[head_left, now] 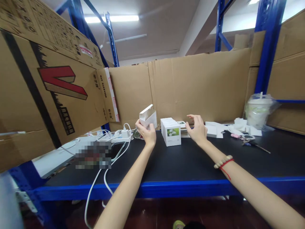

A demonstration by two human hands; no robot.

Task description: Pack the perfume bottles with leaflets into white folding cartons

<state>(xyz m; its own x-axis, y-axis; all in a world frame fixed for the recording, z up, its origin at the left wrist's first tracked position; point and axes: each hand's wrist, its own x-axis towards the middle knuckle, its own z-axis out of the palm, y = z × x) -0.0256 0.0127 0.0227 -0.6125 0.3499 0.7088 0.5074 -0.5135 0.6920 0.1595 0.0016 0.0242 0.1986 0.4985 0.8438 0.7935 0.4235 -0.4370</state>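
Leftmost, a cardboard carton [62, 81] with a big red V runs off the edge of the view, and beside its foot a pixelated patch [92, 155] on the black tabletop [152, 168] masks whatever lies there. Next comes a white power strip [119, 137], partly lost among white cables and plugs; something small and dark just behind the left wrist is too obscured to name. The left hand [147, 133] grips a small white carton [150, 120] above the tabletop, its fingers covering the lower part. That carton looks plain, pale and crisp-edged, with a flap standing up at the top (its contents, if any, cannot be made out). To its right stands a row of white picture boxes [173, 136], the front one hiding most of those behind; its face bears a green photo with white blossoms and print too small to read. Beyond it the right hand [197, 129] is unclenched, fingers apart and grasping nothing visible, near another box [182, 124] that the row partly covers; whether the thumb touches it, I cannot tell. Farther right lie white paper pieces [246, 128], a bunch of keys [248, 139] and a lidded drink cup [258, 111], blurred by its clear plastic bag.
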